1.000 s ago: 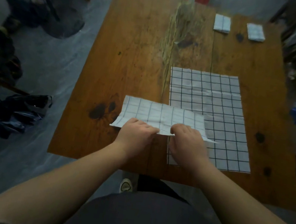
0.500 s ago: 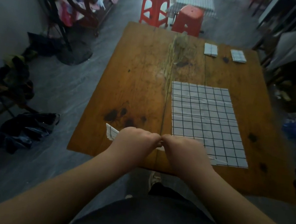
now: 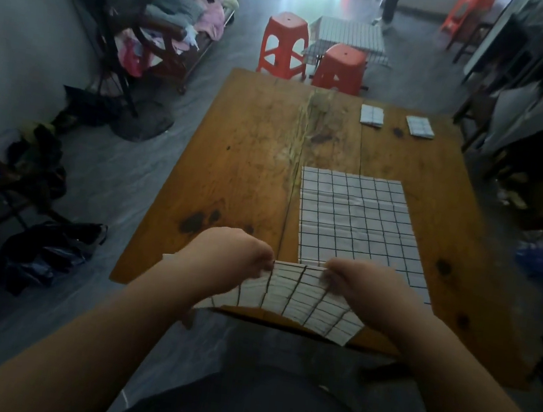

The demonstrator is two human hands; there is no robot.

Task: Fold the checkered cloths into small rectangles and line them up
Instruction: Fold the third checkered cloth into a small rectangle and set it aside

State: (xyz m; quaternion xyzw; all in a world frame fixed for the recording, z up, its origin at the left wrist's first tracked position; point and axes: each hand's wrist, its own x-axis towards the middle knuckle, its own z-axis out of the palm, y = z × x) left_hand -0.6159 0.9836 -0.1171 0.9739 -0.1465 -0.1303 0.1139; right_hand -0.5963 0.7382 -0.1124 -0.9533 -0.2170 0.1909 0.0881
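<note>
Both hands, left point(image 3: 229, 255) and right point(image 3: 364, 287), pinch with curled fingers a limp grid-printed cloth point(image 3: 296, 299) at six o'clock on the scarred wooden surface point(image 3: 244, 167); two small folded rectangles point(image 3: 371, 115) lie at one o'clock.

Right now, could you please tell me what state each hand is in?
Left hand: closed, pinching the top edge of the lifted checkered cloth.
Right hand: closed, pinching the same edge.

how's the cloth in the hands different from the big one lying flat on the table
The held cloth is gripped by the left hand and right hand; the flat cloth lies spread on the table. The held cloth curves and hangs past the table's near edge; the flat cloth lies level on top. Both are white with black grid lines.
</note>
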